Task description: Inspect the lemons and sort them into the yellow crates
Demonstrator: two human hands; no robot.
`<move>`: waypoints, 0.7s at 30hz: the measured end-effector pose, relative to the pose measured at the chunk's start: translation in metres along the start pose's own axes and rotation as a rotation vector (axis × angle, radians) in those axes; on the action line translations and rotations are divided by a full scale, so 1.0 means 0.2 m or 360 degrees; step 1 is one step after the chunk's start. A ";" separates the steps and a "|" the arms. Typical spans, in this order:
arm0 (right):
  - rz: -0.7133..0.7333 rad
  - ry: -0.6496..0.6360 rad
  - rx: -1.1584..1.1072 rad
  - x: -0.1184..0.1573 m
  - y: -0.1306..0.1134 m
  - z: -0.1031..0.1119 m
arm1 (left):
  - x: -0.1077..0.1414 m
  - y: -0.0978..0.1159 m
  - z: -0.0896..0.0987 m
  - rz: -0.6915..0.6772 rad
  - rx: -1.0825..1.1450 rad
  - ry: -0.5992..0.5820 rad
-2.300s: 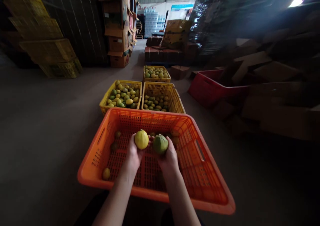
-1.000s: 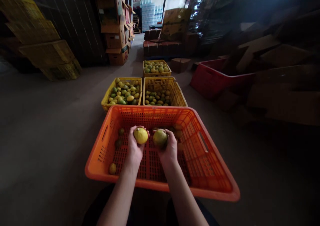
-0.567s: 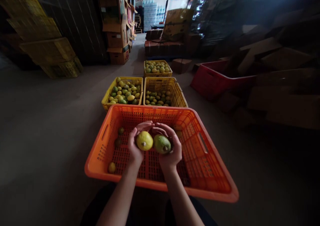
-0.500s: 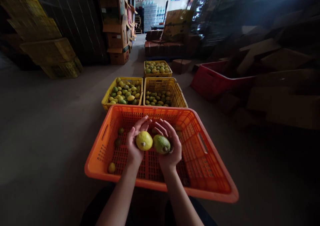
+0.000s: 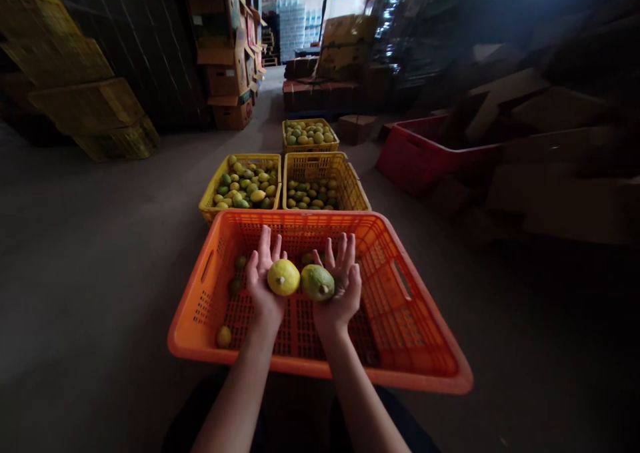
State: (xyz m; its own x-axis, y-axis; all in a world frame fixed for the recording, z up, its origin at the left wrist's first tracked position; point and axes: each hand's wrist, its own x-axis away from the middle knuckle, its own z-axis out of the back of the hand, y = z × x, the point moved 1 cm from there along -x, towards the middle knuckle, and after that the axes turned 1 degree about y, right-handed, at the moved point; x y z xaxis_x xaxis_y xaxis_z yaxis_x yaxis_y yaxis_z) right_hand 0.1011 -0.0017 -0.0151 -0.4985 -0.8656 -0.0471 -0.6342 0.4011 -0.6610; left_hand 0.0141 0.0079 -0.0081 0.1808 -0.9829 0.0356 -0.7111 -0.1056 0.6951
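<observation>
My left hand [image 5: 265, 286] lies palm up above the orange crate [image 5: 425, 374], its fingers stretched forward, and a yellow lemon [image 5: 283, 277] rests on it. On the upturned palm of my right hand [image 5: 341, 289], fingers spread, sits a green lemon [image 5: 318, 283]. The two lemons are side by side and nearly touching, their stem ends turned towards me. Below them, a small yellowish lemon [image 5: 223, 337] lies in the crate's near left corner. A few darker fruits [image 5: 235, 284] sit along its left side, partly in shadow.
Beyond the orange crate stand a yellow crate [image 5: 204, 203] full of lemons, another yellow crate [image 5: 356, 187] partly filled, and a third [image 5: 310, 147] behind. A red bin [image 5: 410, 166] with cardboard is at right. Stacked yellow crates [image 5: 95, 103] and cardboard boxes [image 5: 227, 79] stand left.
The fingers of both hands have opened out from a cupped shape, leaving the lemons lying on the palms. Both lemons have shifted slightly left and up in view.
</observation>
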 end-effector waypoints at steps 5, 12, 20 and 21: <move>-0.0058 0.0071 -0.0001 0.00 -0.01 -0.01 | -0.01 0.00 -0.01 0.0047 -0.0042 0.0055; -0.0588 0.0330 -0.0004 -0.03 0.03 0.01 | -0.05 -0.02 0.01 0.0400 0.0168 0.0243; -0.0991 0.0132 -0.0305 -0.08 0.05 0.05 | -0.06 -0.02 0.00 0.0592 0.0428 0.0458; -0.1011 0.0100 -0.0301 -0.09 0.04 0.06 | -0.06 -0.02 0.00 0.0620 0.0433 0.0482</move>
State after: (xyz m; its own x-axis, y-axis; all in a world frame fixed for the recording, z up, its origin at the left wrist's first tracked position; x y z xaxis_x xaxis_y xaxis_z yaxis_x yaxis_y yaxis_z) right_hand 0.1117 0.0135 -0.0283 -0.0234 -0.9343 0.3557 -0.9060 -0.1306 -0.4026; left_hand 0.0142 0.0204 -0.0121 0.0281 -0.8741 0.4850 -0.9068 0.1819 0.3804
